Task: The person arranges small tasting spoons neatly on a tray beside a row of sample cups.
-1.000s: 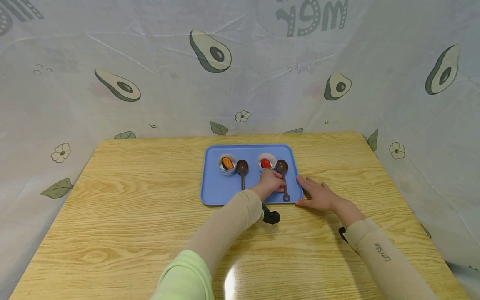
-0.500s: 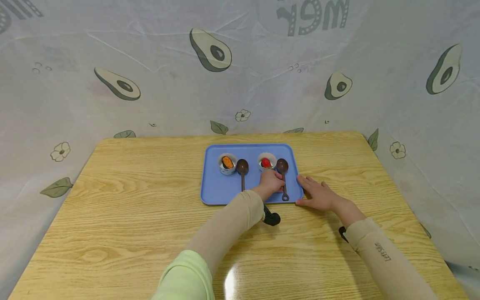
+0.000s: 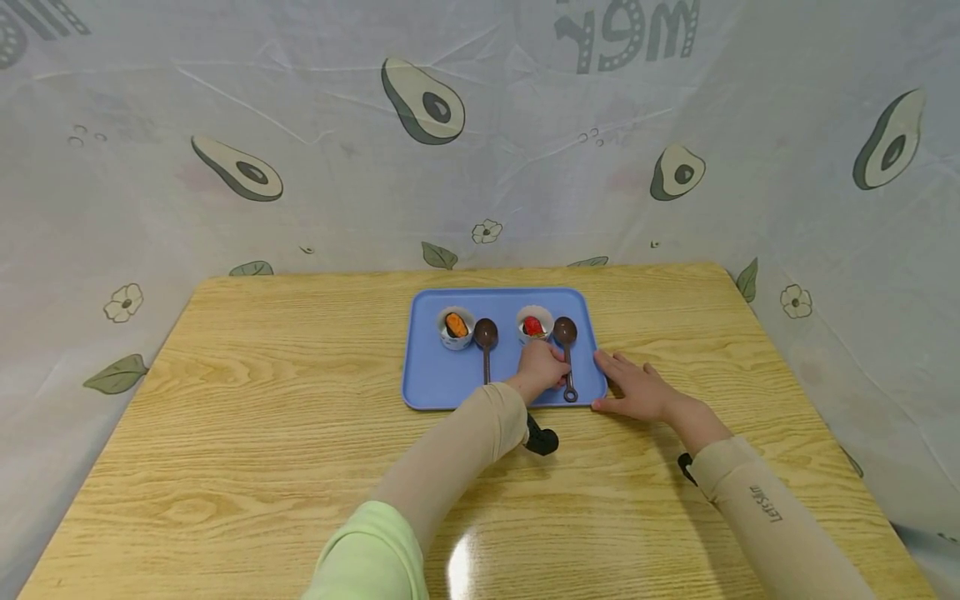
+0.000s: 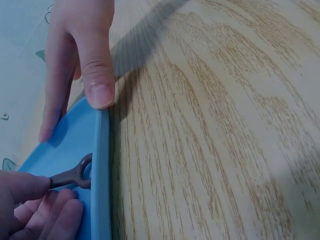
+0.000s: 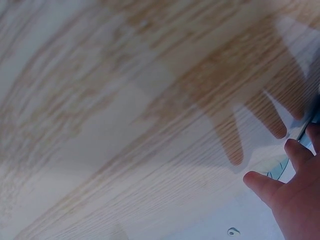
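My left hand (image 3: 542,367) is over the right part of the blue tray (image 3: 442,387), pinching the handle of the right brown spoon (image 3: 566,331). In the left wrist view, the ring end of that spoon (image 4: 82,175) lies by the tray rim, beyond the thumb and fingers. With fingers spread, my right hand (image 3: 633,390) touches the tray's right edge near its front corner; its thumb (image 4: 100,92) is on the rim. A pale cup (image 3: 535,315) holding a red-topped sushi piece (image 3: 533,326) stands left of the spoon, its front partly behind my left hand.
On the tray's left stands another cup (image 3: 456,342) with an orange-topped sushi piece (image 3: 456,325). A second brown spoon (image 3: 486,333) lies beside it, its lower handle hidden by my left arm. The wooden table (image 3: 285,400) meets a printed cloth (image 3: 337,167) at the back.
The right spoon has turned slightly, its handle's ring end shifting a little left. My left hand keeps its pinch on it. My right hand stays at the tray's edge.
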### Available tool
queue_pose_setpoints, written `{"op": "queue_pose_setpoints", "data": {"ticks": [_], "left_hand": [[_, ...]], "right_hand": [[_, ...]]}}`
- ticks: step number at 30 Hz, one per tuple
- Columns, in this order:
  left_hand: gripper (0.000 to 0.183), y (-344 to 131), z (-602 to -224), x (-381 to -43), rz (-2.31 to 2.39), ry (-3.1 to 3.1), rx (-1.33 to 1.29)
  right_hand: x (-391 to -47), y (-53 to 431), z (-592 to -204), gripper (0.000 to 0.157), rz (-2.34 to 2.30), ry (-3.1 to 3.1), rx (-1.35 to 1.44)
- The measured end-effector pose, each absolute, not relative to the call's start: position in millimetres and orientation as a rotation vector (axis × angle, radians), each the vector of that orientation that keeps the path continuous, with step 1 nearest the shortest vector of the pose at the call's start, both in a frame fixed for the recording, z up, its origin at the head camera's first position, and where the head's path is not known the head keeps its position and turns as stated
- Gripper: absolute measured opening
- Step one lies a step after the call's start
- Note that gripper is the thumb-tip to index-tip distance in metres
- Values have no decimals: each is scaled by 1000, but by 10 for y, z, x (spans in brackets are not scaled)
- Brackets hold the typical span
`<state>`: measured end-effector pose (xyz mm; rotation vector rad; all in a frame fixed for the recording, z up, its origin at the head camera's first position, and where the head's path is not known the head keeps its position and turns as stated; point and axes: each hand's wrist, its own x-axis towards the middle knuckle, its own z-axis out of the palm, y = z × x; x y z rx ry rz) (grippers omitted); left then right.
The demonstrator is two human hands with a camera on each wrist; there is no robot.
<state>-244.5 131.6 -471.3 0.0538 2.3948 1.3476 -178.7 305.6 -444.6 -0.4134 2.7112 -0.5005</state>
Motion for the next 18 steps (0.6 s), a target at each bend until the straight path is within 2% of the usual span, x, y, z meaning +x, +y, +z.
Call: {"op": "queue_pose_setpoints", "data": {"ticks": [6, 9, 18], "left_hand": [[11, 1267, -4700, -2436, 1290, 2423, 85], [17, 1166, -4485, -2327, 1246, 2422, 107], [29, 680, -4162, -2324, 1210, 2298, 536]], "right_hand": [[-1786, 3045, -4438, 87, -489, 2711, -414], [-1787, 3036, -4424, 87, -491, 2714, -421], [-1790, 3021, -4404, 87, -450, 2792, -412]]}}
